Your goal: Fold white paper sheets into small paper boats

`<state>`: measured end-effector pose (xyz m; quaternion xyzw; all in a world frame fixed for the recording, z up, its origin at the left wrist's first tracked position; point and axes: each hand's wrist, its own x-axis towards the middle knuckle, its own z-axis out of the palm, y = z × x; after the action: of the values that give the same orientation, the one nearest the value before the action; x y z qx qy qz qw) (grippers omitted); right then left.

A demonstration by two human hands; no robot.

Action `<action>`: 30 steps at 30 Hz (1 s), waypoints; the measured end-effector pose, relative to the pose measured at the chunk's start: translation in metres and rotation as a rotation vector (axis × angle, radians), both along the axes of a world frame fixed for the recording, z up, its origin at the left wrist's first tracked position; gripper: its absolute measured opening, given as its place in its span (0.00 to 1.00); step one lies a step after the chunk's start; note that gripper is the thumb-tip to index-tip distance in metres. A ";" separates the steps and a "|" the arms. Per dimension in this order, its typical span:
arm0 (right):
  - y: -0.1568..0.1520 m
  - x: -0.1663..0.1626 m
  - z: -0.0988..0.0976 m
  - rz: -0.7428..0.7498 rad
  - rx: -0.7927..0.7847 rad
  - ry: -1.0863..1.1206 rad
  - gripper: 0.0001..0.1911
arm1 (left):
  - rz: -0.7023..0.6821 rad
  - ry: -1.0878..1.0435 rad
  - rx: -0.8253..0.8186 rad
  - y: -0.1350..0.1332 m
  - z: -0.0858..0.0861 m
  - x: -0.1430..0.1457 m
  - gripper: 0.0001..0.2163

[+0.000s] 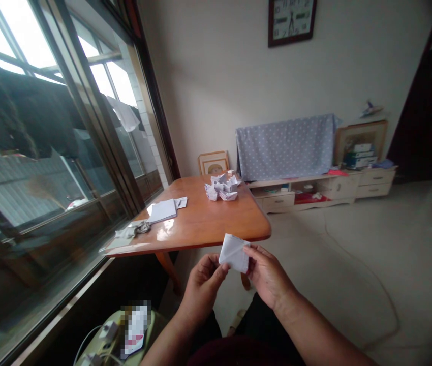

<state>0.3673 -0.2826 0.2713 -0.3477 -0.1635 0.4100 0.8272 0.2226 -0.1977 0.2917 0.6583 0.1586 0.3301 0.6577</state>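
A long window wall runs along the left edge of the wooden tabletop. Past its far end stands a low cream cabinet draped with a dotted blue cloth. To the right of the tabletop a pale floor spreads wide, with a thin cable curving across it. On the tabletop's far part sits a heap of folded white paper shapes. Nearer the window edge lie a small stack of white paper, a loose paper slip just beside it, and a crumpled grey cloth. Just off the tabletop's near, rounded edge, held in the air and touching nothing else, is a folded white paper, shaped into a rough wedge with faint creases across it. The left hand pinches its lower left side between thumb and curled fingers, and the right hand grasps its right corner the same way. Both grips are closed on the paper, with neither hand on the tabletop.
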 end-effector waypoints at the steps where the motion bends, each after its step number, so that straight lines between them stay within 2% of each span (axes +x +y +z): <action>1: 0.001 0.000 -0.003 0.008 -0.009 0.019 0.12 | -0.014 -0.007 0.000 0.000 0.001 -0.001 0.11; 6: 0.003 -0.001 -0.015 0.054 -0.086 0.086 0.12 | -0.049 -0.020 0.012 0.000 0.007 -0.004 0.11; 11: 0.002 -0.006 -0.014 0.069 -0.139 0.035 0.13 | -0.039 -0.015 0.045 -0.001 0.011 -0.005 0.10; 15: 0.001 -0.009 -0.013 0.036 -0.135 0.038 0.14 | -0.024 -0.023 0.054 -0.001 0.011 -0.007 0.10; 21: 0.002 -0.013 -0.013 0.082 -0.137 0.172 0.12 | -0.020 -0.026 0.110 0.001 0.011 -0.008 0.10; 30: 0.004 -0.014 -0.017 0.124 -0.122 0.239 0.09 | -0.039 -0.030 0.132 0.004 0.014 -0.008 0.09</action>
<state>0.3535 -0.2787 0.2543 -0.3353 -0.0597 0.5078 0.7912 0.2141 -0.1937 0.3056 0.6981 0.1137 0.3366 0.6216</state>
